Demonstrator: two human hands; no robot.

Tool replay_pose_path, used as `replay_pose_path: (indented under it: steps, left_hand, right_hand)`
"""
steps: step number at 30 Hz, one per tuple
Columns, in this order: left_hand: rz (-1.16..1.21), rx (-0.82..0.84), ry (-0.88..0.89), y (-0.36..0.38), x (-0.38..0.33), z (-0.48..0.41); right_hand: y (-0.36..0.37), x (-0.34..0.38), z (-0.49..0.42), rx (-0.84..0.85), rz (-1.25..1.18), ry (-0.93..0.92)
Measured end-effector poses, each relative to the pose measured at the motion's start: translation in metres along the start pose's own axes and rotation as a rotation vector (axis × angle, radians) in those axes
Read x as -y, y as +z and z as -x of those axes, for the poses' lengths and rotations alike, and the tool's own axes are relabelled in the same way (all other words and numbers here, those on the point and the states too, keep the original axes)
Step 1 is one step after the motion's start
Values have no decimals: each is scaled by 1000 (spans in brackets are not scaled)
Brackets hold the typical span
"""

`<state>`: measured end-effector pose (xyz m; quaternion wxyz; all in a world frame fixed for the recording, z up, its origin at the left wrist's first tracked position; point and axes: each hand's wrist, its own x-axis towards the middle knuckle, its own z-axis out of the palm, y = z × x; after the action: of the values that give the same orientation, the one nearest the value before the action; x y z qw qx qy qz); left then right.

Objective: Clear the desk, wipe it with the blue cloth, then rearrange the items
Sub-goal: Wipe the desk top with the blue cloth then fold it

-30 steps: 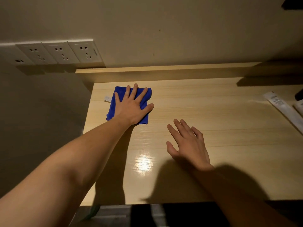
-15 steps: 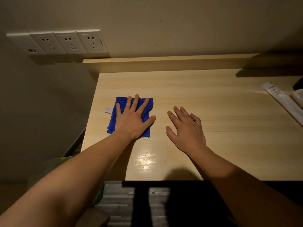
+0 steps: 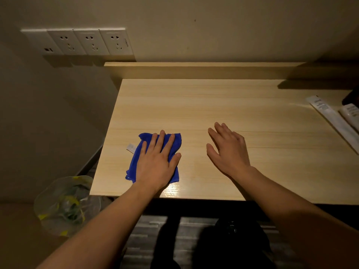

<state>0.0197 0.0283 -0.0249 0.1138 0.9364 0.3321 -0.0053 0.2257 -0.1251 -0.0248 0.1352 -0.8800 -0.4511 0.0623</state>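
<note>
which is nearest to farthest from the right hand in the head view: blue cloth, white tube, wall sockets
1. blue cloth, just left of the right hand, under the left hand
2. white tube, at the desk's right edge
3. wall sockets, on the wall, far left

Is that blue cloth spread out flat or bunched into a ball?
Flat, roughly. The blue cloth lies as a rough rectangle on the desk, pressed under the left hand. Whether it is folded double, I cannot tell.

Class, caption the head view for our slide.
Left hand presses blue cloth flat on desk; right hand open beside it.
</note>
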Motion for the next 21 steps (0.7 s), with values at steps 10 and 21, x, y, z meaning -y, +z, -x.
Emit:
replay_pose_path:
  steps: [10,21]
  left_hand:
    - [360,-252,-7,6,-33,54]
    - [514,-253,35,-61,-90,-157]
  right_hand:
    - [-11,-30,12,40,54,17]
    - [-11,-32,10,60,89,34]
